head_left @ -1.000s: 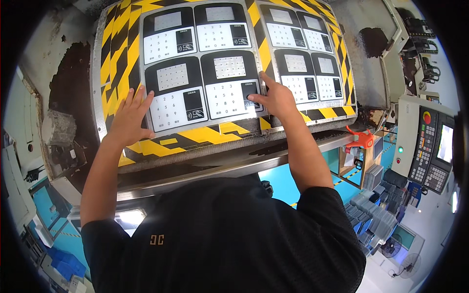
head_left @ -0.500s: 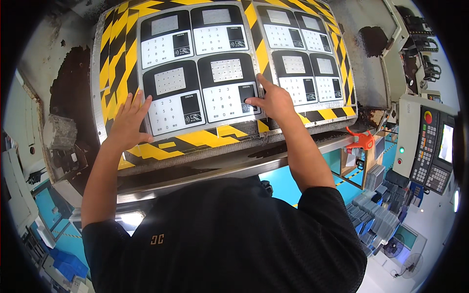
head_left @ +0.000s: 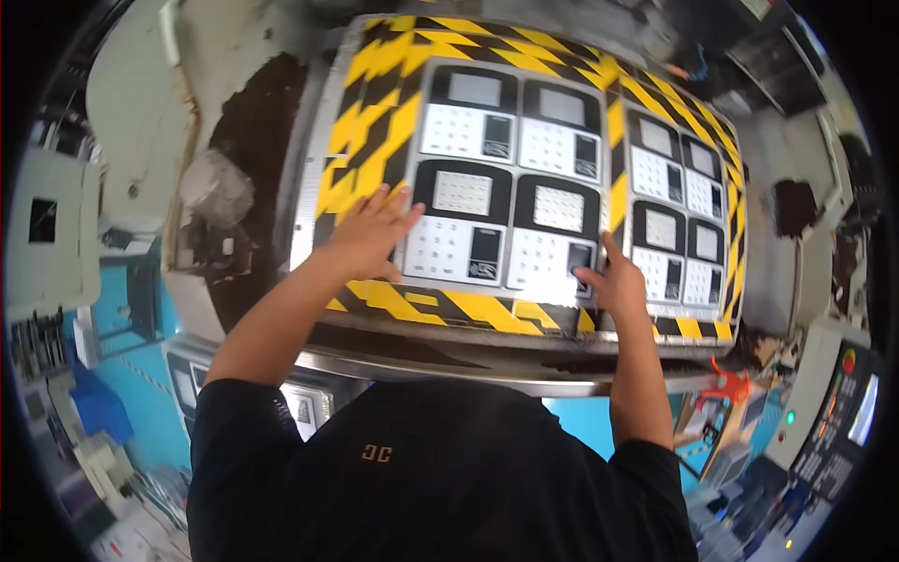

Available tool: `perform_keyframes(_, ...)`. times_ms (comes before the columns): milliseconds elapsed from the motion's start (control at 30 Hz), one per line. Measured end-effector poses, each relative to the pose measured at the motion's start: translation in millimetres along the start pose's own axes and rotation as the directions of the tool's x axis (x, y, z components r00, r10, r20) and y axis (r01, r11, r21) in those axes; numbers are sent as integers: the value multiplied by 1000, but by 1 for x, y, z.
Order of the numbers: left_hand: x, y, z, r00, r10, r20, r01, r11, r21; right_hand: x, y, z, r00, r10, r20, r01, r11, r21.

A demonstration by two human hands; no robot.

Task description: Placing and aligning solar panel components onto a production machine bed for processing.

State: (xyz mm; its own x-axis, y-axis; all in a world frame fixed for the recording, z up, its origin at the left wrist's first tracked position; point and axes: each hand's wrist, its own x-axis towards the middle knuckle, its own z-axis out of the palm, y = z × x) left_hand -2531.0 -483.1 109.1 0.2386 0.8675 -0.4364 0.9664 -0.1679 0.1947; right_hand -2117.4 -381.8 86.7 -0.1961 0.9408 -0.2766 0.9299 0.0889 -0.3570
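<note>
Panels (head_left: 435, 248), eight, on one taped plate (head_left: 309, 211): four between and beyond the hands, four rightward of the right hand (head_left: 618, 281); black ends and long axes pointing away from the wearer. Left hand (head_left: 370, 239): spread, ungrasping, at panel edge. Right: thumb and forefinger splayed, ungrasping.

Turquoise floor (head_left: 150, 426) shows beside a pale panel (head_left: 56, 267).

Black-and-white four-keypad sheet (head_left: 512, 170), flat on tape-striped bed (head_left: 367, 140).
</note>
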Motion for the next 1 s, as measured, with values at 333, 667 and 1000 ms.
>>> perform_keyframes(333,16,-8,-40,999,15,-29,-13,998,56,0,-20,-9,1000,-4,18,3,998,70)
perform_keyframes(667,119,-44,-46,816,-253,-520,228,967,-113,-22,-13,-24,1000,16,-17,-13,978,209)
perform_keyframes(1000,141,-38,-47,817,-293,-497,306,950,-59,-72,69,-86,985,75,-155,-46,982,183)
